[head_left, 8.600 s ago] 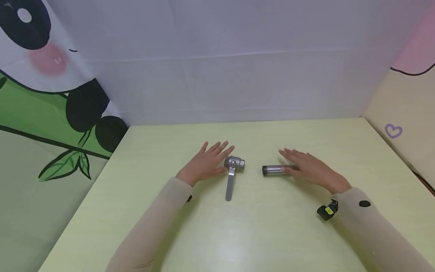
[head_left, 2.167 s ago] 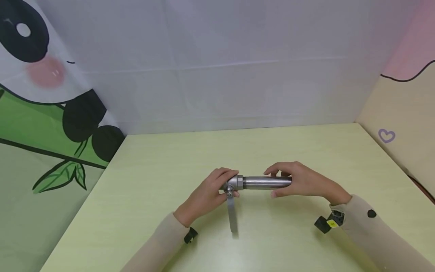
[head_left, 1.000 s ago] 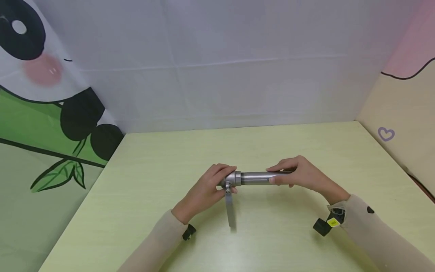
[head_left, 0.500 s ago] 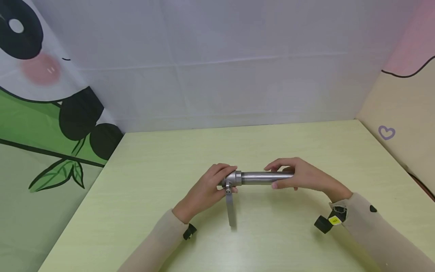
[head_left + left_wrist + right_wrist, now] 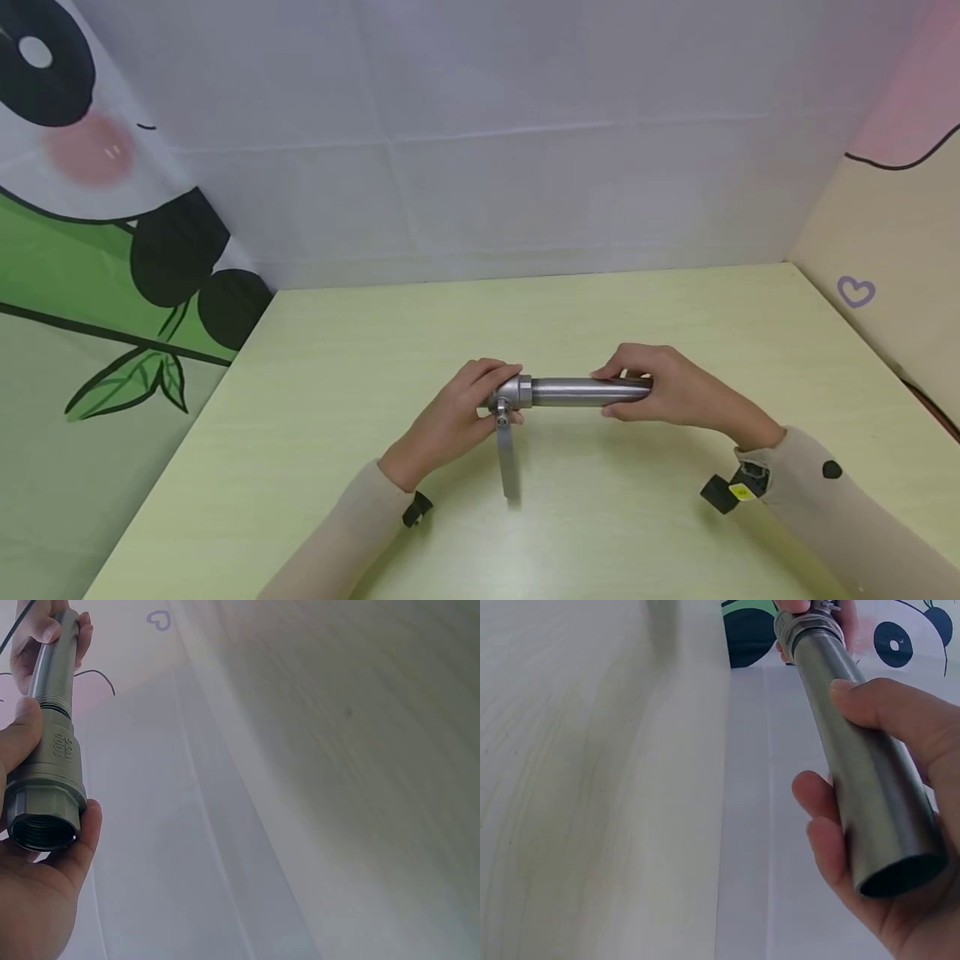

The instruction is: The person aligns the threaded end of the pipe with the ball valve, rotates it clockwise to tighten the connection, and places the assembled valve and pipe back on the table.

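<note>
Valve (image 5: 512, 390) and pipe (image 5: 566, 392), lying apart on the table (image 5: 420, 325) in the earliest frame, are now meeting end to end above it. Left hand (image 5: 444, 421) is gripping the valve body between thumb and fingers. Right hand (image 5: 671, 387) is holding the pipe near its free end, the thumb pressing one side and the fingers curling round the other. Both hands are working apart, with bare pipe running between them. Threads (image 5: 54, 705) are showing at the joint in the left wrist view; seating depth is remaining unclear. Handle (image 5: 507, 462) is pointing toward the person; whether its tip is touching the table cannot be told. Pale cloth (image 5: 480, 183) is hanging behind the table.
</note>
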The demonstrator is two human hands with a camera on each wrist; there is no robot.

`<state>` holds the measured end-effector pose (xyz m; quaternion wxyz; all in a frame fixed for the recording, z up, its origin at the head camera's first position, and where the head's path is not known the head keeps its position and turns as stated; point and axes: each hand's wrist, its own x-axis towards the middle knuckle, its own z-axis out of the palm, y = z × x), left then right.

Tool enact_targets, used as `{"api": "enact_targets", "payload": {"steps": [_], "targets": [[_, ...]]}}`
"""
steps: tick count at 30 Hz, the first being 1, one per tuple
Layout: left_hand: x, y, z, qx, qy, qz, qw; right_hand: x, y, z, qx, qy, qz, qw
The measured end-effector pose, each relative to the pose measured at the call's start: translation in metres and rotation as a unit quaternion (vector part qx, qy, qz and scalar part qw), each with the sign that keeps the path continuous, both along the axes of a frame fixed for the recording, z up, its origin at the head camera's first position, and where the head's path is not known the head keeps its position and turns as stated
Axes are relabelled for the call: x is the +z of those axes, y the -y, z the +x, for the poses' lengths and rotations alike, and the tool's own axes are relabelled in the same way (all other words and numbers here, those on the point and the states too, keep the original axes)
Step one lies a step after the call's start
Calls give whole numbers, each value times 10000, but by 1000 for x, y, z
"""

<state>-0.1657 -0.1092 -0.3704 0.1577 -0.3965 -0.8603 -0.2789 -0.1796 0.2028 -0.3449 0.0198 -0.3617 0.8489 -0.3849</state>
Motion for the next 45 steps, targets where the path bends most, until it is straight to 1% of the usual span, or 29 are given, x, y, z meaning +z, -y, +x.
{"api": "enact_targets", "payload": {"steps": [1, 3, 5, 7, 9, 10, 13, 16, 18, 21, 24, 27, 30, 32, 35, 38, 40, 42, 43, 45], "targets": [[0, 0, 0, -2, -33, 5, 10000, 0, 0, 0, 12, -180, 60, 9998], [0, 1, 0, -5, -81, 21, 10000, 0, 0, -1, 18, -375, 126, 9992], [-1, 1, -1, -3, -88, 22, 10000, 0, 0, -1, 12, -332, 112, 9994], [-1, 1, -1, -3, -67, 19, 10000, -1, 0, -3, -31, -27, 52, 10000], [-1, 1, -1, -1, -32, 9, 10000, -1, -1, -4, -125, 413, 13, 9991], [-1, 1, -1, -6, -18, -1, 10000, -1, -1, -5, -184, 700, 0, 9974], [0, 1, -1, -1, 3, -13, 10000, -2, -2, -7, -404, 1509, 35, 9877], [0, 1, -2, 6, -13, -9, 10000, -3, -2, -10, -499, 2131, 20, 9757], [0, 1, -2, 7, -47, 3, 10000, -3, -2, -12, -481, 2376, 9, 9702], [0, 1, -2, 7, -124, 3, 9999, -4, -2, -14, -353, 2609, -23, 9647], [-1, 1, -2, -6, -161, -1, 9999, -4, -2, -15, -182, 2578, 109, 9660], [-2, 1, -1, -14, -131, -15, 9999, -2, -3, -14, 74, 2306, 330, 9725], [-2, 1, -1, 28, -24, -21, 10000, 1, -1, -11, 339, 1828, 622, 9806], [-2, 1, -1, 69, 47, -14, 10000, 4, 1, -9, 437, 1461, 778, 9852], [-2, 1, -2, 97, 109, 7, 9999, 7, 5, -6, 385, 759, 1044, 9909], [-2, 2, -2, 85, 97, 14, 9999, 7, 9, -1, 175, -25, 1320, 9911], [-1, 2, -2, 74, 84, 25, 9999, 6, 12, 1, 37, -625, 1501, 9867], [-1, 2, -3, 75, 77, 44, 9999, 3, 14, 2, -5, -1336, 1607, 9779], [0, 2, -3, 81, 79, 46, 9999, 1, 15, 2, 8, -1739, 1647, 9709], [0, 2, -3, 89, 90, 51, 9999, -2, 17, 2, 40, -2607, 1722, 9499]]}}
